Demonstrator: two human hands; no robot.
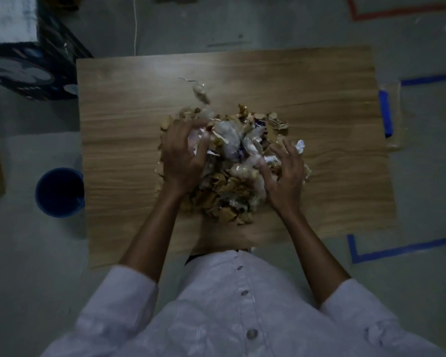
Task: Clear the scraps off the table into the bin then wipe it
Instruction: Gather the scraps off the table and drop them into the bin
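Note:
A heap of scraps (232, 176), brown cardboard bits mixed with crumpled white plastic and paper, lies in the middle of the wooden table (119, 130). My left hand (183, 155) rests on the heap's left side, fingers curled into white plastic scraps. On the heap's right side my right hand (285, 176) presses against the scraps with its fingers spread. One loose scrap (200, 92) lies apart, just beyond the heap. The blue bin (59, 191) stands on the floor by the table's left edge.
A dark printed box (29, 70) stands on the floor at the back left. A clear holder with a blue item (386, 114) sits at the table's right edge. Blue and red tape lines mark the grey floor to the right.

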